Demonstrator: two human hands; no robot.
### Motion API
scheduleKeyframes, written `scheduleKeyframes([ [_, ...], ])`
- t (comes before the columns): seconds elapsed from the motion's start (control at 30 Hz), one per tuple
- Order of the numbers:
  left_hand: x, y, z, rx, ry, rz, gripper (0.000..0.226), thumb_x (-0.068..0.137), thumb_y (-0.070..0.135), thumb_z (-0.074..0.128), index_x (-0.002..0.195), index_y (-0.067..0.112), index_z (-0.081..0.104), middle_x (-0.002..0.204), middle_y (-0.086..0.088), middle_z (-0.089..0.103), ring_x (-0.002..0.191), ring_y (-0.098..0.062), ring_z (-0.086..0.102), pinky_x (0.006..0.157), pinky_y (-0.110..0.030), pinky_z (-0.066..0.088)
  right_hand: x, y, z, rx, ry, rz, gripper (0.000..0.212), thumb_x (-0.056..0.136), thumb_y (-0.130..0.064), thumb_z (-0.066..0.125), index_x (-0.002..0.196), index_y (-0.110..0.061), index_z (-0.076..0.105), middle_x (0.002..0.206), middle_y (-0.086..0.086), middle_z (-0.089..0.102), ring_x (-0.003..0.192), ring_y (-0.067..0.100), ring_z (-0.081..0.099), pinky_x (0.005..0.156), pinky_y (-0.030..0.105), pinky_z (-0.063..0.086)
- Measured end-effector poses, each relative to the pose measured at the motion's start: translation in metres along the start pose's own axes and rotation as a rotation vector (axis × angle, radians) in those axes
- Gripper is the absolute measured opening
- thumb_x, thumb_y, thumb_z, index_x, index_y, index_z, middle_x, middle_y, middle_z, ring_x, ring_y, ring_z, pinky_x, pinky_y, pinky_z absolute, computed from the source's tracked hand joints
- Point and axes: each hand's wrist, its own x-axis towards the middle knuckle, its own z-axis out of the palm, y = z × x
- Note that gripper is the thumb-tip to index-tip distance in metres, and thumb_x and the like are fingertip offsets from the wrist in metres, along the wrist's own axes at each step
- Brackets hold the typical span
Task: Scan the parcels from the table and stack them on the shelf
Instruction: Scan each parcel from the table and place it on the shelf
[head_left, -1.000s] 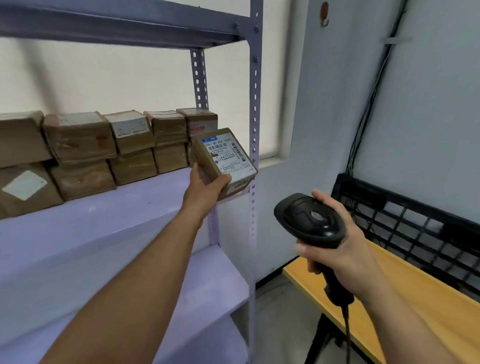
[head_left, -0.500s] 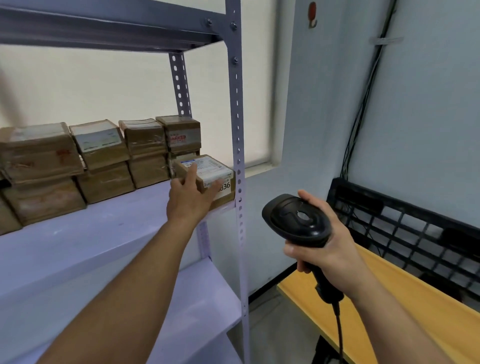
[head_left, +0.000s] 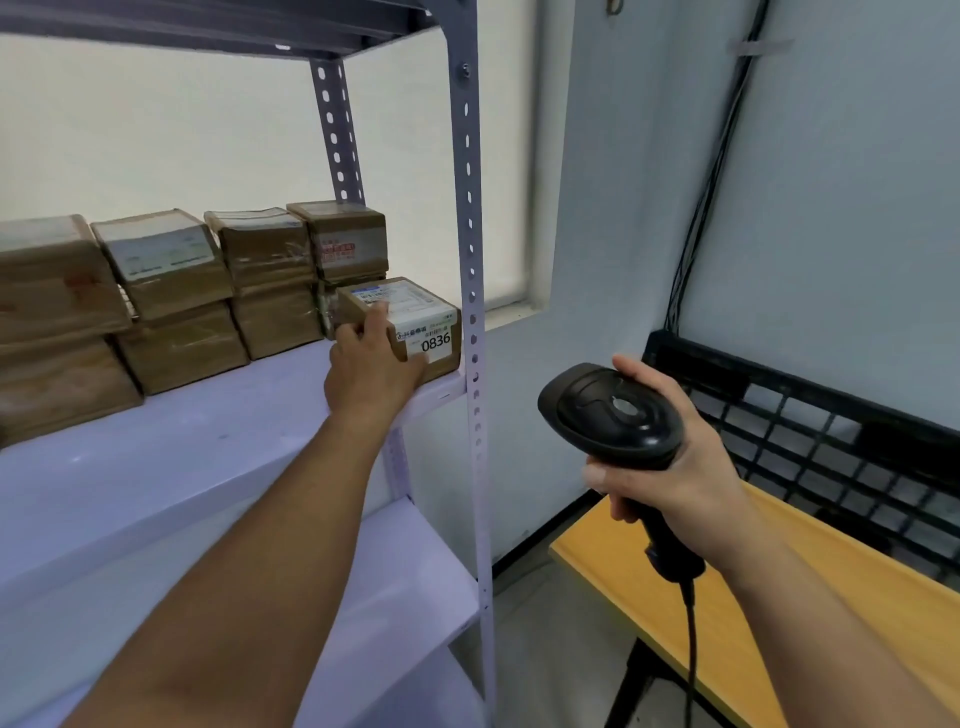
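Observation:
A brown parcel (head_left: 415, 317) with a white label reading 0836 sits on the lilac shelf board (head_left: 208, 447), at its right end beside the upright post. My left hand (head_left: 371, 371) grips the parcel's near left corner, a finger on top and the thumb under its front. Behind it stand several taped brown parcels (head_left: 218, 291), stacked two high in a row. My right hand (head_left: 670, 462) holds a black barcode scanner (head_left: 613, 410) by its handle, out to the right of the shelf over the table edge.
The shelf's perforated metal post (head_left: 470, 312) rises just right of the parcel. A lower shelf board (head_left: 405, 597) lies beneath. A yellow table (head_left: 831, 597) stands at the right with a black wire crate (head_left: 831, 441) on it. Black cables (head_left: 696, 218) run down the wall.
My left hand has carried the parcel from the air onto the shelf and set it flat at the right end. The scanner hand has stayed nearly still.

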Motion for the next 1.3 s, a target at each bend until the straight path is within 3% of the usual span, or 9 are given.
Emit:
scheduleKeyframes([
  [0.23,-0.015,0.003,0.002,-0.051,0.081,0.021,0.102,0.081,0.040,0.072,0.154,0.027,0.002,0.148,-0.020,0.027,0.133,-0.038,0.033,0.104,-0.050,0.036,-0.032,-0.002,-0.006,-0.012,0.085,0.028,0.090,0.065,-0.004,0.082,0.136,-0.044,0.044,0.109,0.012,0.063,0.053,0.028,0.060,0.049,0.032,0.053],
  [0.3,-0.031,0.006,0.002,-0.101,0.184,0.052,0.102,0.080,0.040,0.074,0.154,0.024,0.006,0.153,-0.019,0.020,0.137,-0.037,0.028,0.109,-0.050,0.031,-0.044,-0.004,-0.011,-0.004,0.121,0.041,0.091,0.061,-0.010,0.081,0.138,-0.041,0.043,0.104,0.011,0.064,0.053,0.029,0.060,0.049,0.033,0.053],
  [0.43,-0.087,0.018,0.013,-0.235,0.261,0.150,0.087,0.081,0.039,0.074,0.149,0.015,0.026,0.154,-0.019,0.023,0.139,-0.036,0.025,0.111,-0.050,0.027,-0.073,-0.004,-0.026,-0.017,0.187,0.058,0.091,0.065,-0.002,0.081,0.140,-0.037,0.043,0.097,0.007,0.068,0.052,0.032,0.060,0.048,0.036,0.053],
  [0.6,-0.171,0.040,0.047,-0.351,0.089,0.292,0.071,0.078,0.041,0.064,0.137,0.005,0.046,0.133,-0.018,0.050,0.124,-0.034,0.043,0.102,-0.046,0.035,-0.116,-0.001,-0.050,-0.025,0.250,0.070,0.091,0.067,0.003,0.082,0.137,-0.041,0.045,0.094,0.006,0.069,0.050,0.030,0.059,0.046,0.036,0.052],
  [0.77,-0.248,0.077,0.074,-0.361,-0.117,0.370,0.075,0.075,0.057,0.048,0.132,0.009,0.051,0.127,-0.012,0.054,0.118,-0.031,0.047,0.097,-0.038,0.035,-0.180,-0.008,-0.085,-0.041,0.327,0.094,0.093,0.063,-0.008,0.083,0.140,-0.040,0.043,0.104,0.011,0.067,0.053,0.031,0.060,0.049,0.039,0.054],
  [0.87,-0.293,0.107,0.082,-0.334,-0.186,0.430,0.076,0.074,0.060,0.045,0.131,0.010,0.053,0.128,-0.011,0.054,0.118,-0.030,0.047,0.096,-0.041,0.037,-0.226,-0.014,-0.112,-0.059,0.370,0.100,0.095,0.063,-0.010,0.086,0.143,-0.038,0.041,0.109,0.010,0.066,0.054,0.032,0.061,0.049,0.039,0.054],
  [1.03,-0.376,0.164,0.094,-0.310,-0.296,0.532,0.066,0.080,0.044,0.071,0.134,0.012,0.051,0.134,-0.010,0.052,0.122,-0.031,0.047,0.100,-0.044,0.037,-0.309,-0.026,-0.164,-0.065,0.469,0.121,0.095,0.064,-0.013,0.088,0.143,-0.038,0.041,0.115,0.007,0.065,0.053,0.034,0.061,0.047,0.037,0.054],
  [1.3,-0.505,0.248,0.112,-0.321,-0.442,0.654,0.068,0.084,0.047,0.068,0.141,0.017,0.045,0.147,-0.002,0.042,0.135,-0.021,0.036,0.107,-0.036,0.031,-0.431,-0.038,-0.244,-0.082,0.614,0.138,0.094,0.063,-0.015,0.090,0.141,-0.042,0.044,0.120,0.002,0.064,0.053,0.027,0.062,0.047,0.039,0.053],
])
